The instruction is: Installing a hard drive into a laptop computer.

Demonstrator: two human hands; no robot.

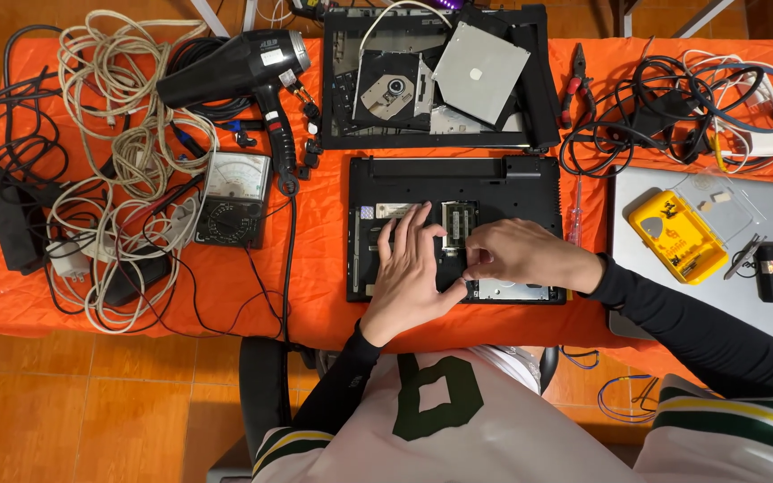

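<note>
Seen from above on an orange table cloth [315,268]: an opened black laptop base [458,228], underside up, at the centre near edge. Left hand [413,268] spread flat and released across the base, fingers extended toward the far side, gripping nothing. Right hand [521,255] curled just beside it, fingertips pinched at a small part near the exposed memory slot [458,219]; what exactly is pinched, too small to tell. Farther back, a second dismantled laptop shell [440,76] carrying a loose disc drive [391,89] and a grey metal plate [480,72]. To the left, a black hair dryer [239,67], an analogue meter [234,197] and tangled cables [109,161]. To the right, red-handled pliers [574,85], more black cords [664,107], a silver closed laptop [762,295] bearing a yellow tool case [677,234].
</note>
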